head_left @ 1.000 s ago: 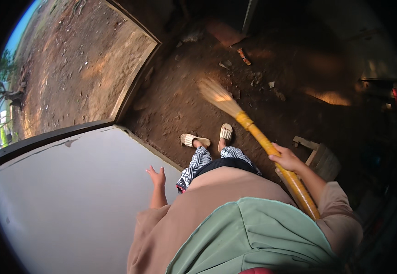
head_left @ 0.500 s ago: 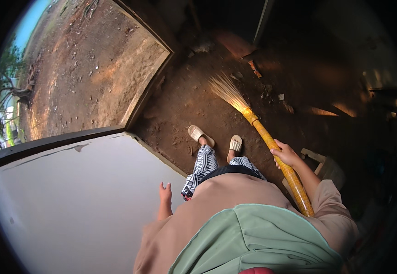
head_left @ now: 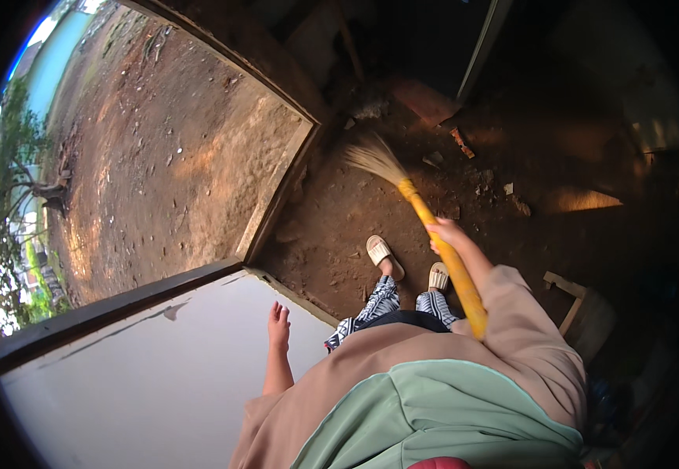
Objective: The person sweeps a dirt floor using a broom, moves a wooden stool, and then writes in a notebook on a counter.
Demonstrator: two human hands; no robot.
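As the right hand [head_left: 448, 234] grips the broom handle [head_left: 463, 283], bristles [head_left: 377, 160] beyond it, left hand [head_left: 279, 328] empty, loosely uncurled

Is a yellow-handled broom [head_left: 456, 273], slanting through the grip of the right hand [head_left: 449, 232]; fans pale, blurred bristles [head_left: 378, 161] ahead of the grip, leftward; thickens behind it.

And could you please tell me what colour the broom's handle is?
The broom's handle is yellow, seen best in the head view.
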